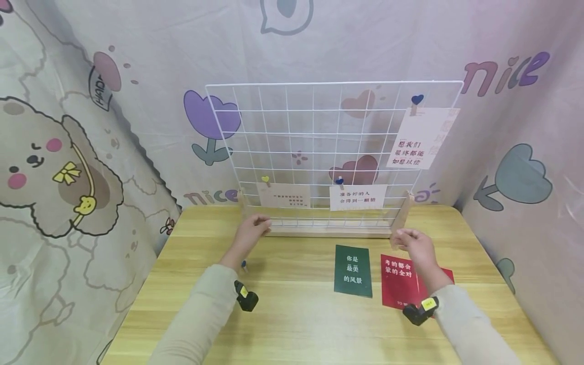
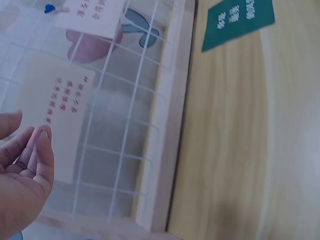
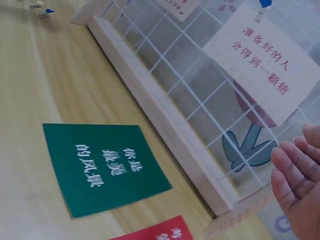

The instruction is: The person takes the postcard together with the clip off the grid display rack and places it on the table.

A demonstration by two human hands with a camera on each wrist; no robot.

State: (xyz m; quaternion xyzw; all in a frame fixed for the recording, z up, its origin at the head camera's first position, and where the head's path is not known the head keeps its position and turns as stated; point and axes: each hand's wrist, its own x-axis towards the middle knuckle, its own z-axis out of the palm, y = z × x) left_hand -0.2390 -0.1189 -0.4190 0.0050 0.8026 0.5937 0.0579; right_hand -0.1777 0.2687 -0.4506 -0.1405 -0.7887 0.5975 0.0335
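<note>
Grid of thin white metal wire (image 1: 313, 151), set in a pale wooden base (image 1: 328, 232), is standing at the centre of the frame, its long axis running left to right and its broad face pointing toward the viewer. It is looking light, stiff and perhaps top-heavy, so the base's two ends are probably offering the surest hold. The left hand (image 1: 252, 229) is hovering near the base's left end, fingers loosely bent and grasping nothing; the right hand (image 1: 417, 246) is hovering near the right end, likewise free. Whether either is brushing the wood is hard to tell. At the grid's lower left, a pale pink rectangular paper card (image 1: 285, 196) is hanging with its long axis sideways, its tiny print seeming upside down; right of it, a white rectangular paper card (image 1: 358, 196) is hanging sideways too, its writing reading upright. Both are likely to crease easily, so their edges are suiting a light pinch. A dark green rectangular card (image 1: 353, 286) is lying at lower right on the yellow wood-grained tabletop (image 1: 292, 314), its long axis pointing toward the viewer.
</note>
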